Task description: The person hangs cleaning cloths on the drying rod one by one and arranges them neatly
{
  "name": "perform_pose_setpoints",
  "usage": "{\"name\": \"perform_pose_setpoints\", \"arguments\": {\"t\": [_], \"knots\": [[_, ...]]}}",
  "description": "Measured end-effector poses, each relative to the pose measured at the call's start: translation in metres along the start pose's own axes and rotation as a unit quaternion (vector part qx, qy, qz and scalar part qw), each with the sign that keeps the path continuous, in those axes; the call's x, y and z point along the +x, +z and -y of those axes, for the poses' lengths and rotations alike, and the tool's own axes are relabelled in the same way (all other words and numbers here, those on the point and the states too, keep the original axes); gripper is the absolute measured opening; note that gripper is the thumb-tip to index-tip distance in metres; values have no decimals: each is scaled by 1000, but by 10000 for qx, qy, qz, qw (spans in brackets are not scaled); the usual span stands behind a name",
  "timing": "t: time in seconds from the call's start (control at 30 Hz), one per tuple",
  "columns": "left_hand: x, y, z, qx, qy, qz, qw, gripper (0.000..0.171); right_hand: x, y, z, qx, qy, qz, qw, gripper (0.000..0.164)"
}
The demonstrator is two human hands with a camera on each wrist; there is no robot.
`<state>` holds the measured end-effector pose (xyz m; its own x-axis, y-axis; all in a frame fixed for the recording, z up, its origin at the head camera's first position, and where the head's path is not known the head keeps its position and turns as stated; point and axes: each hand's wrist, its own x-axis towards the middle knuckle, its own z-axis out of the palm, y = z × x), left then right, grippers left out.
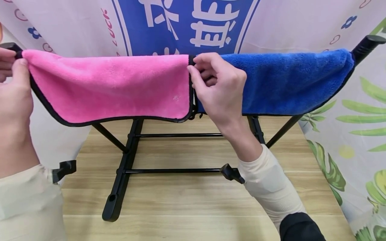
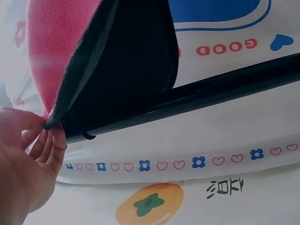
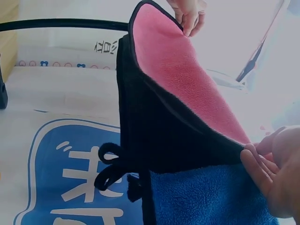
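A pink plush towel (image 1: 114, 87) with black edging hangs over the top of a black folding rack (image 1: 129, 154). At its upper left corner, my left hand (image 1: 18, 90) pinches the edge between thumb and fingers. My right hand (image 1: 221, 87) pinches the upper right edge, close beside a blue plush towel (image 1: 280, 83) draped over the rack's right half. In the left wrist view, the pink towel's dark edging (image 2: 79, 70) lies between the fingertips near a black bar (image 2: 197, 103). Black loops (image 3: 112, 164) hang from the towels' lower edge in the right wrist view.
The rack stands on a light wooden table (image 1: 181, 207), with crossbars low between its legs. Behind it hangs a white printed curtain (image 1: 286, 23) with a blue panel. A leaf-patterned cloth (image 1: 356, 134) covers the right side. Small black mounts (image 1: 230, 172) stick out from both wrists.
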<state>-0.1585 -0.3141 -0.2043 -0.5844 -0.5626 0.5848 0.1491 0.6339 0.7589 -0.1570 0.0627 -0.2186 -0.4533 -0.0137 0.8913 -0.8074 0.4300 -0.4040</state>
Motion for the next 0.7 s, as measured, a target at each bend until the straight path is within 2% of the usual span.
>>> {"name": "perform_pose_setpoints", "arguments": {"t": [0.17,0.33,0.4,0.63,0.7], "knots": [[-3,0,3,-205,31,47,9998,18,-4,0,-1,-116,98,204,9997,15],[-7,0,5,-459,100,159,9988,18,-6,0,-3,-158,-15,268,9995,16],[-7,-1,6,-413,103,186,9989,18,-7,0,-4,-161,-48,282,9995,16],[-8,-3,4,315,131,155,9993,22,-9,0,-7,-129,-146,327,9993,15],[-9,-2,3,362,131,159,9991,22,-9,-1,-8,-135,-213,352,9991,15]]}}
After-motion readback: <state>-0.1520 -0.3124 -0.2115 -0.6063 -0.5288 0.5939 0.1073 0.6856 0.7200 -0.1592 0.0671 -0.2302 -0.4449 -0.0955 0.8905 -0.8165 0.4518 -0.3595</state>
